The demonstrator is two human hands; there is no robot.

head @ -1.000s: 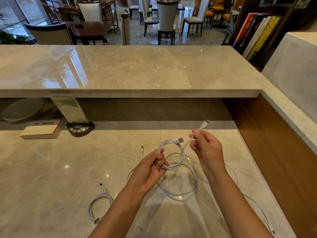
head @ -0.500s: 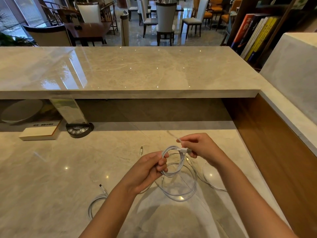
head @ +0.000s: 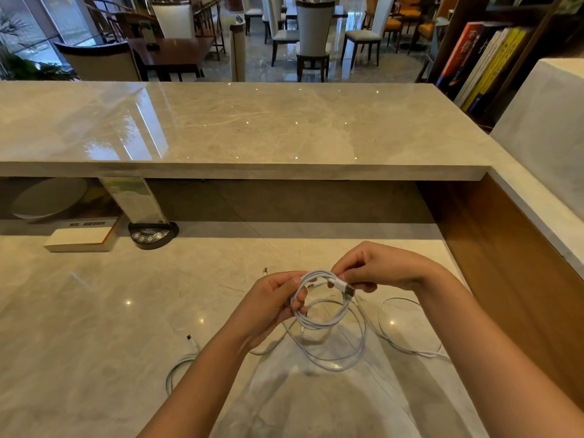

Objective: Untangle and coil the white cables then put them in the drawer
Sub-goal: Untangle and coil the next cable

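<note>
A white cable coil [head: 322, 324] hangs above the marble desk [head: 94, 327], several loops wide. My left hand [head: 273, 303] grips the coil's left side with curled fingers. My right hand [head: 376, 268] pinches the cable's USB plug end [head: 343, 286] at the top of the coil. More white cable [head: 407, 346] trails loose on the desk to the right. Another white cable [head: 181, 363] lies in a small loop at the lower left, partly hidden by my left forearm. No drawer is in view.
A raised marble counter [head: 237, 128] overhangs the desk's far side. Beneath it sit a black-based sign stand [head: 153, 235], a white box [head: 82, 238] and a pale bowl [head: 47, 197]. A wooden side panel [head: 505, 263] bounds the right. A small plug [head: 264, 270] lies behind my hands.
My right hand came down and left, bringing the cable end from raised above the coil onto the coil's top. The left hand kept its grip on the loops.
</note>
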